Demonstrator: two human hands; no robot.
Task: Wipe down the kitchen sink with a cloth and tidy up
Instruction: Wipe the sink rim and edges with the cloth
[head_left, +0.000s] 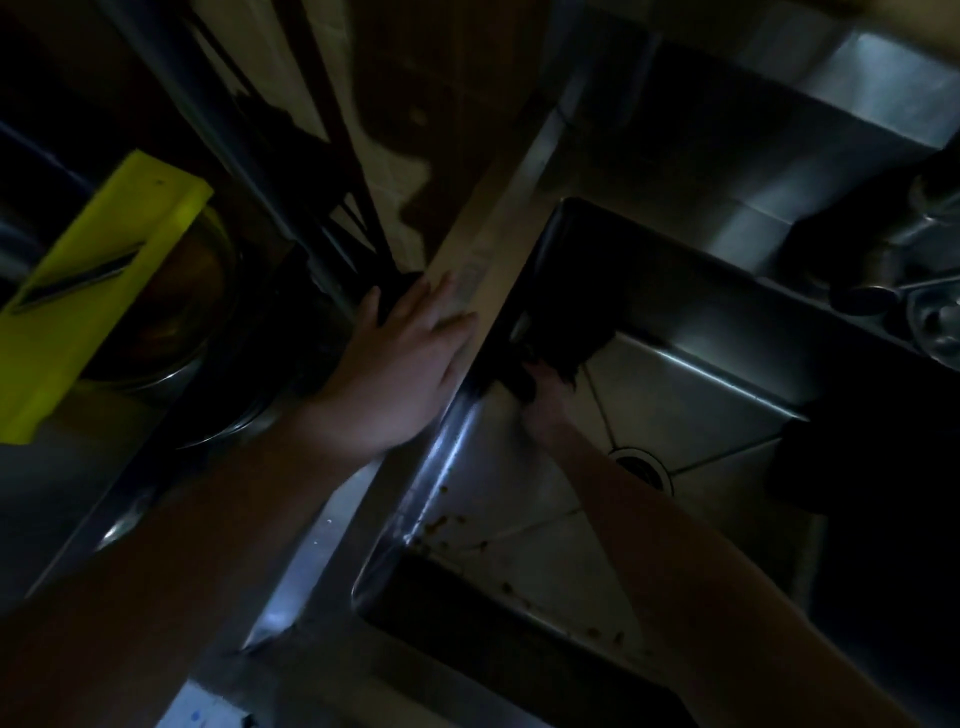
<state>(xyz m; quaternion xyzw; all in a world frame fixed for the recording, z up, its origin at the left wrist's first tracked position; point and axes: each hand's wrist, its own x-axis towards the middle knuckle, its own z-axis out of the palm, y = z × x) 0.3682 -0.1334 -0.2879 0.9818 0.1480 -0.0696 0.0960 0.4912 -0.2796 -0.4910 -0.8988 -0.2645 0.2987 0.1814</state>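
The view is dark. A steel sink (691, 395) fills the right half, its drain (641, 465) near the middle and brown food bits (441, 525) along its near-left wall. My left hand (400, 364) rests flat with straight fingers on the sink's left rim (483, 265). Down inside the basin, my right hand (543, 395) grips a dark cloth (550, 343) against the left wall near the far corner. Most of the cloth is lost in shadow.
A yellow slicer board (104, 291) lies over a metal bowl (202, 322) on the counter at left. Metal fittings (919, 270) sit at the right behind the sink. A dark mass (857, 467) stands inside the basin's right side.
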